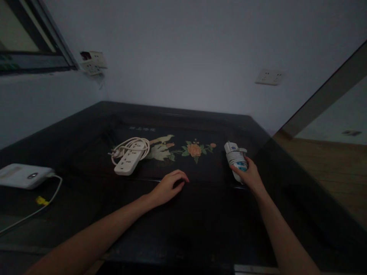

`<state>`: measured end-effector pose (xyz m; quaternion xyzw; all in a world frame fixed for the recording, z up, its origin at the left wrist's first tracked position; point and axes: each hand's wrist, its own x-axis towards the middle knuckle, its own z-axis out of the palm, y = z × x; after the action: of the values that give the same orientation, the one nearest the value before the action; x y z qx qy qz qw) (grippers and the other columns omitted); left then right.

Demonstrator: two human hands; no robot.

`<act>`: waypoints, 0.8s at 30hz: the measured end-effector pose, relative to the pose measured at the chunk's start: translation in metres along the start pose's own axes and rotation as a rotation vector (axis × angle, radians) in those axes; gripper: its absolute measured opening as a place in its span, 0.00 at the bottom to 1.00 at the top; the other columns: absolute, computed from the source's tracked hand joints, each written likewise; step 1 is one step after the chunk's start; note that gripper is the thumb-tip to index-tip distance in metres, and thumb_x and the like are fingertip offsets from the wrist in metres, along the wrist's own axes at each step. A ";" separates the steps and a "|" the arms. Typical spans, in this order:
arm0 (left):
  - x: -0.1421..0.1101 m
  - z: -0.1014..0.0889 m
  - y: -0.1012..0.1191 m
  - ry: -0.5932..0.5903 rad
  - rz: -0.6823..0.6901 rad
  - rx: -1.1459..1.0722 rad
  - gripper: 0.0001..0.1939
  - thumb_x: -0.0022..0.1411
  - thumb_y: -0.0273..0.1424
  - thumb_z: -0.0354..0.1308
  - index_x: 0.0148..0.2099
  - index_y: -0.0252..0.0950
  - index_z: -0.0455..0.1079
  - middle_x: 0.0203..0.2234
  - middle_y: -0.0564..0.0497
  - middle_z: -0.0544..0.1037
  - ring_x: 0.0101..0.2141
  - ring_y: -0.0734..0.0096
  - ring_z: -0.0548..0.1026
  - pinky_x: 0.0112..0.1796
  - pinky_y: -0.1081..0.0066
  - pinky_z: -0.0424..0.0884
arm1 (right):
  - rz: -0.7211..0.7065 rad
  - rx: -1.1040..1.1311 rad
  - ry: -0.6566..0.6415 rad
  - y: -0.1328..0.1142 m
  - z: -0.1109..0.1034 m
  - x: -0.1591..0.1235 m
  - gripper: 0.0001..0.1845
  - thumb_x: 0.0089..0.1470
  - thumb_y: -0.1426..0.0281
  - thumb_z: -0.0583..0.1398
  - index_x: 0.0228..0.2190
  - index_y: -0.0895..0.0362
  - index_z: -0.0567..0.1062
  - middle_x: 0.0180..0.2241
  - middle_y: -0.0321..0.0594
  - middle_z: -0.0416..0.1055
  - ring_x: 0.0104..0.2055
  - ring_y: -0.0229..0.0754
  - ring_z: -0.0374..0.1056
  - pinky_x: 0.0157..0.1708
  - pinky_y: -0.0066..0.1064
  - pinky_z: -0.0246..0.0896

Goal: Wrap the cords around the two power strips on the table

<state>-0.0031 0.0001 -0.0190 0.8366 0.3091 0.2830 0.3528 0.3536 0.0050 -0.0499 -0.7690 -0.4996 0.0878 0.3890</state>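
My right hand (249,175) grips a power strip (234,176) on the right part of the dark table, thumb on one side and fingers on the other. Its grey cord (236,157) is wound round the strip's middle, and blue sockets show beside my thumb. My left hand (169,187) rests near the table's middle with nothing in it, fingers loosely bent and thumb apart from them. Up and left of that hand lies a second white power strip (129,159), its pale cord (145,143) looped around and behind it.
A white box-like device (27,175) with a cable (57,193) and a yellow tag (42,200) sits at the left. The black table (183,229) bears a flower and bird picture (194,149). Wall sockets (269,76) are behind it; wooden floor (323,160) lies right.
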 end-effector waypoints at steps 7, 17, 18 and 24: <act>-0.001 0.002 -0.003 -0.015 -0.014 0.002 0.10 0.61 0.22 0.50 0.42 0.38 0.70 0.40 0.48 0.73 0.43 0.67 0.72 0.47 0.65 0.67 | 0.090 0.170 -0.096 -0.003 -0.011 -0.007 0.62 0.32 0.49 0.67 0.62 0.65 0.54 0.61 0.62 0.56 0.60 0.62 0.57 0.56 0.49 0.56; -0.001 -0.004 0.007 -0.012 0.013 0.021 0.11 0.62 0.21 0.49 0.43 0.37 0.70 0.41 0.47 0.73 0.44 0.68 0.72 0.47 0.67 0.68 | 0.212 0.250 -0.156 -0.020 -0.028 -0.011 0.59 0.32 0.51 0.68 0.62 0.58 0.56 0.59 0.58 0.60 0.58 0.65 0.61 0.47 0.50 0.66; 0.000 -0.005 0.008 -0.008 0.018 0.029 0.11 0.62 0.21 0.50 0.43 0.37 0.70 0.41 0.47 0.73 0.44 0.68 0.72 0.47 0.67 0.68 | 0.216 0.247 -0.154 -0.022 -0.029 -0.011 0.58 0.33 0.50 0.67 0.62 0.58 0.56 0.59 0.58 0.60 0.58 0.65 0.60 0.49 0.50 0.65; 0.004 -0.026 0.021 0.097 0.066 0.090 0.11 0.63 0.23 0.49 0.45 0.37 0.69 0.42 0.47 0.73 0.45 0.67 0.72 0.48 0.65 0.67 | 0.106 0.182 0.011 -0.032 -0.037 -0.015 0.45 0.40 0.52 0.62 0.57 0.62 0.65 0.56 0.59 0.64 0.58 0.63 0.60 0.55 0.53 0.58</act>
<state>-0.0118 0.0026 0.0132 0.8467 0.3104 0.3205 0.2899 0.3437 -0.0197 -0.0069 -0.7563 -0.4460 0.1493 0.4547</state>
